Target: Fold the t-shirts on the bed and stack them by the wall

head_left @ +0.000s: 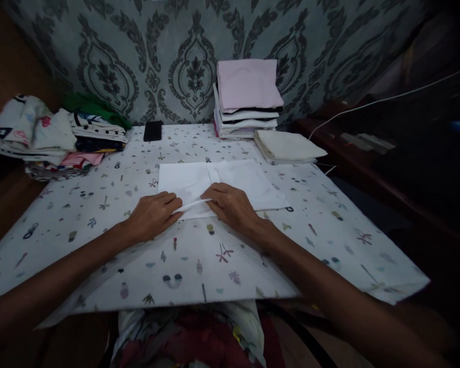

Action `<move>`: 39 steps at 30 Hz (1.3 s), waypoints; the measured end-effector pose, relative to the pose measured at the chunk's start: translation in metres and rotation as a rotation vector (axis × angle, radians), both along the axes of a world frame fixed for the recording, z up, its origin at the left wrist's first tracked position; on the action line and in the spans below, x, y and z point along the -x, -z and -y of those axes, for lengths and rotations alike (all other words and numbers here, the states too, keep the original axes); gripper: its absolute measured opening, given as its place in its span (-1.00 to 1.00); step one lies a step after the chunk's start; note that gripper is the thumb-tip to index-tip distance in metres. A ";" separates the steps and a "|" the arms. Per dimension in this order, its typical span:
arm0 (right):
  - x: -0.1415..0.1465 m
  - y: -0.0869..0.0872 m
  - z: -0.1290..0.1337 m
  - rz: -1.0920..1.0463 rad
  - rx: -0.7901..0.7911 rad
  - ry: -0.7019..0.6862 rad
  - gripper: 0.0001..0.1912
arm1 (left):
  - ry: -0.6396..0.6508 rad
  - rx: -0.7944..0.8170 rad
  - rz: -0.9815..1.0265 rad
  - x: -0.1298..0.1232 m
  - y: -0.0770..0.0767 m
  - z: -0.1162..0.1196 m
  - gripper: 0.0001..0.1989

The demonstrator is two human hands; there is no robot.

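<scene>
A white piece of folded cloth (241, 176) lies flat on the patterned table cover, with a seam or opening line running down near its middle. My left hand (155, 214) pinches the near edge of the cloth at its left part, thumb below and fingers on top. Close by, my right hand (230, 204) grips the same near edge around the middle. Between both hands the edge is slightly raised in a narrow fold. The right part of the cloth rests loose on the table. What kind of garment it is, I cannot tell.
Folded clothes (49, 133) are heaped at the far left. A black phone (152, 131) lies near the wall. A neat stack with a pink cloth (249, 84) on top stands at the back, beside a cream folded cloth (289, 145). A thin white cable (379, 102) runs at the right.
</scene>
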State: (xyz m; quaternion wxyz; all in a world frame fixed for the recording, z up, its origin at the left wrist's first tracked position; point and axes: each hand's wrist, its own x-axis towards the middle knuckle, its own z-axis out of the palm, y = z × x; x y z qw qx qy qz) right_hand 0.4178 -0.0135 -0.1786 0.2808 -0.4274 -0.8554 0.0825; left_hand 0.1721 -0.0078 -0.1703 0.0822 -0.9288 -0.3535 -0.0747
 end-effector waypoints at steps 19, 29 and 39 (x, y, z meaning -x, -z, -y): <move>-0.024 0.033 0.004 -0.063 -0.175 -0.232 -0.71 | -0.357 0.236 -0.110 0.014 -0.011 0.027 -0.78; -0.022 0.031 0.007 -0.190 -0.113 -0.215 -0.76 | -0.359 0.460 0.138 0.041 -0.025 0.024 -0.69; -0.016 0.017 0.012 -0.179 -0.181 -0.185 -0.81 | -0.173 0.411 0.445 -0.006 -0.026 -0.074 -0.79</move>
